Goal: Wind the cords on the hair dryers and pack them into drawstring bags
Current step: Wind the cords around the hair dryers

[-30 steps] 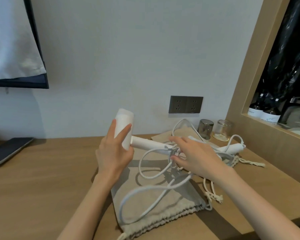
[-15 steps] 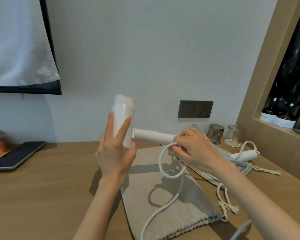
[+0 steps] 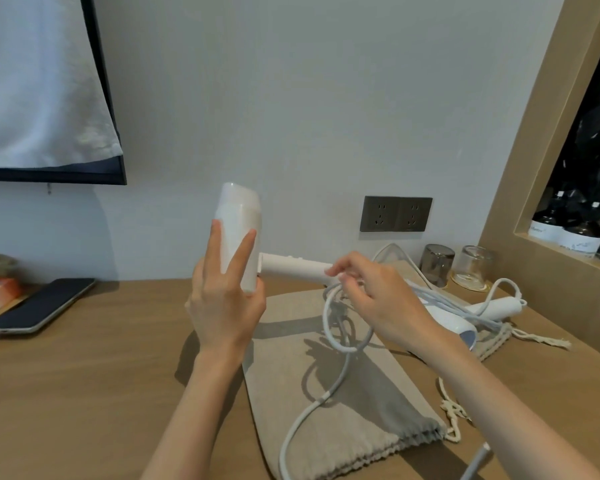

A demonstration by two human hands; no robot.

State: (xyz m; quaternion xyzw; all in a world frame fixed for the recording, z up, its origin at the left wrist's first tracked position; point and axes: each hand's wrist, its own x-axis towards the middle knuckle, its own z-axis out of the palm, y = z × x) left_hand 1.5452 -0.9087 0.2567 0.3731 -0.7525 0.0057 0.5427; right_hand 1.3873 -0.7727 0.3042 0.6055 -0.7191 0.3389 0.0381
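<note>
We've got soft, even daylight here, nothing harsh, kinda muted and a bit cool on the wall [image 3: 309, 98]. Light seems to come from the upper right, since shadows fall down and left: the left hand [image 3: 224, 303] and hair dryer [image 3: 238, 233] throw a dark patch onto the drawstring bag [image 3: 291, 393] and the desk [image 3: 84, 375], and the cord [image 3: 329, 393] leaves a looped shadow on the fabric. Mild glare on the phone [image 3: 39, 304] screen. The right hand [image 3: 381, 303] looks slightly motion-blurred at the fingertips. Wide-angle bending shows at the edges, where the wooden frame [image 3: 534, 150] leans. Overall a bit soft, low detail.
</note>
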